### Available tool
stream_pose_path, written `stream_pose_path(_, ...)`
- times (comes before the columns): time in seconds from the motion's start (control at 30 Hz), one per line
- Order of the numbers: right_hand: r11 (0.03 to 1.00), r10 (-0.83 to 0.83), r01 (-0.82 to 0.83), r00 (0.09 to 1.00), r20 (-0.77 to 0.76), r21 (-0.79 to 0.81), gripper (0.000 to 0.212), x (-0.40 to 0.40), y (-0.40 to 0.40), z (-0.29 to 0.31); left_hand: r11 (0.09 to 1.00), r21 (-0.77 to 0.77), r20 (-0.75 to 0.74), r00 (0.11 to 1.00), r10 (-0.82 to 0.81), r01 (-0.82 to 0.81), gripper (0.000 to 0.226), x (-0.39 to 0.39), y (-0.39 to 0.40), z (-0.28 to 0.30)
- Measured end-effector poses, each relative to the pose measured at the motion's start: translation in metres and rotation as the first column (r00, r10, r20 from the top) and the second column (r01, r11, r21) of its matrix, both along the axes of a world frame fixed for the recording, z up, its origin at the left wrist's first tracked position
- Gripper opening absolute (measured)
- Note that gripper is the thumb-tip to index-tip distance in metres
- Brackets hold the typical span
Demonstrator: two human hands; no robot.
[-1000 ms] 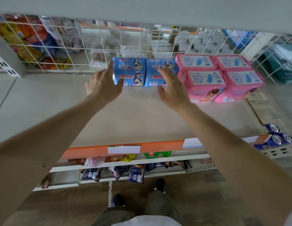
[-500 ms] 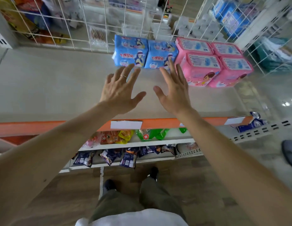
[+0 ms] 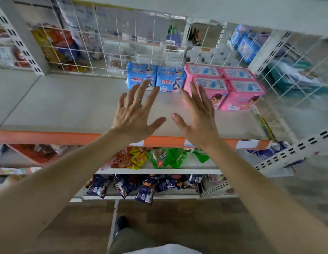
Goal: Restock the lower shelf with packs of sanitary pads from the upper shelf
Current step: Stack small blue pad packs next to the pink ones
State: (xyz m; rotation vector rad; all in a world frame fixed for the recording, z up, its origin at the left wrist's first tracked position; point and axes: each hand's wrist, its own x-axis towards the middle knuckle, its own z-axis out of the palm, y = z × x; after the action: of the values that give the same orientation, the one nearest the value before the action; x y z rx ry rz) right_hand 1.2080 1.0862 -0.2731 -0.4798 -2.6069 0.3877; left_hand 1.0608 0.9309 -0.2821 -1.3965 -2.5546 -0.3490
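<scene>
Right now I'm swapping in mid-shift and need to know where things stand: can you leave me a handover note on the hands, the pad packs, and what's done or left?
Left hand: open, fingers spread, holding nothing.
Right hand: open, empty too.
Both hover over the grey shelf with the orange front edge.
Two blue soft-plastic pad packs stand side by side at the back by the white wire grid; four pink pad packs sit to their right.
Done: these packs are placed.
Left: the shelf's left side is bare; fetch more packs.
</scene>
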Motion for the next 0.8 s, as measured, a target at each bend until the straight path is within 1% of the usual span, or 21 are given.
stream_pose_path(0.07,1.0,0.023,-0.022,0.999,-0.028,0.009,0.071,0.028,0.004,0.012,1.0,0.006,0.007,1.0,0.011,-0.011,0.09,0.025,0.002,0.012)
stream_pose_path(0.23,0.998,0.056,-0.053,0.991,-0.118,0.035,0.07,0.089,0.019,0.039,0.995,0.086,-0.025,0.999,-0.046,0.048,0.086,0.09,0.009,0.038)
stream_pose_path(0.37,0.992,0.127,-0.117,0.961,-0.244,0.057,0.07,0.122,0.018,0.059,0.984,0.161,-0.066,0.996,-0.06,0.07,0.084,0.132,0.013,0.063)
stream_pose_path(0.47,0.987,0.153,-0.133,0.942,-0.298,0.088,0.069,0.141,0.022,0.081,0.957,0.262,-0.126,0.988,-0.091,0.122,0.081,0.15,0.016,0.086)
stream_pose_path(0.57,0.979,0.2,-0.16,0.891,-0.408,0.13,0.069,0.157,0.032,0.105,0.925,0.358,-0.134,0.987,-0.088,0.132,0.08,0.166,0.022,0.112)
stream_pose_path(0.63,0.977,0.208,-0.166,0.872,-0.444,0.133,0.068,0.163,0.038,0.119,0.913,0.379,-0.156,0.983,-0.099,0.152,0.079,0.174,0.027,0.126)
stream_pose_path(0.8,0.969,0.247,-0.202,0.843,-0.479,0.143,0.067,0.166,0.044,0.146,0.886,0.432,-0.163,0.981,-0.106,0.168,0.078,0.185,0.037,0.145)
